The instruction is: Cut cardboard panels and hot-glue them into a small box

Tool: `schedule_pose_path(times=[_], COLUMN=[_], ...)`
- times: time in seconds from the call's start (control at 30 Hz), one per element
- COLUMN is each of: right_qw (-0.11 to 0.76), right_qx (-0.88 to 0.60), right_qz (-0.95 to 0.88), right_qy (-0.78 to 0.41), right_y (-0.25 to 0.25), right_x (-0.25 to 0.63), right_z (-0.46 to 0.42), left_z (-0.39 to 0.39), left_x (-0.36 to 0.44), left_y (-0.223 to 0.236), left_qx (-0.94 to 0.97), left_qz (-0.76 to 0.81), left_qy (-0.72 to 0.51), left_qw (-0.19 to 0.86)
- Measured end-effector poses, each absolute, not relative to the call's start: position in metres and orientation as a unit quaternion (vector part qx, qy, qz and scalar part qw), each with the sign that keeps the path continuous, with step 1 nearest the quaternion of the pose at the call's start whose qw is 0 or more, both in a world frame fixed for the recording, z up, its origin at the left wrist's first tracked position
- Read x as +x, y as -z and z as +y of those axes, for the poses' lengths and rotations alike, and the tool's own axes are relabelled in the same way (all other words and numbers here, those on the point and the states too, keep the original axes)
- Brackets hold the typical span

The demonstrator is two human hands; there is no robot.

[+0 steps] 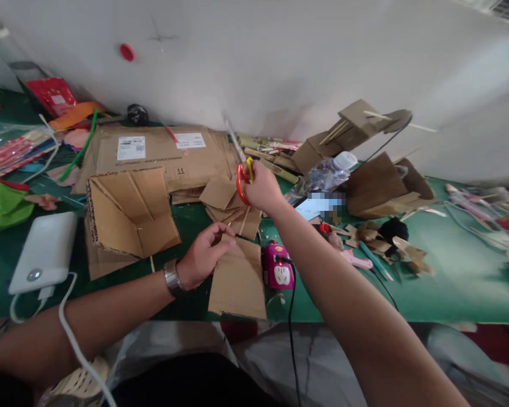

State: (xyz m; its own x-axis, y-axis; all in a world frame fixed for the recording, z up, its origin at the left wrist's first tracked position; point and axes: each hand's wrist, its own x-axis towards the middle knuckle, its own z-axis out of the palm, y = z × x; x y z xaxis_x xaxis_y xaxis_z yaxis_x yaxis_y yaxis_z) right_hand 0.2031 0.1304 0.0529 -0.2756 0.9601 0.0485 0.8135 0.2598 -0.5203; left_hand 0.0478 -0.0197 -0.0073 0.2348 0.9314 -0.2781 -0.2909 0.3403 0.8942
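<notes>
- Right hand [263, 186]: fingers closed on scissors [239, 180], blades pointing away.
- Left hand [201, 254] nearer cardboard panel [240, 280]; fingers half-curled, grip unclear.
- Panel's long axis runs nearward from them.

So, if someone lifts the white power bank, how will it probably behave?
The power bank should feel stiff, as its case looks hard. Its smooth surface might be a little slippery. It lies flat, so rolling seems unlikely, but the plugged-in cable would likely drag along.
</notes>
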Motion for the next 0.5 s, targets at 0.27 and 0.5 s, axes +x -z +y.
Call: schedule_pose_path(times=[0.27,0.5], right_qw=[0.020,0.024], right_qx=[-0.552,-0.552], right_qz=[-0.804,-0.809], right_qy=[-0.221,-0.202], right_y=[-0.042,-0.053], right_x=[0.220,0.229], right_z=[0.128,0.118], left_z=[-0.016,-0.012], left_x=[0.045,0.045], left_y=[0.008,0.015], left_qx=[0.318,0.321], left_qz=[0.447,0.457], left_qy=[-0.458,-0.474], left_qw=[0.700,0.681])
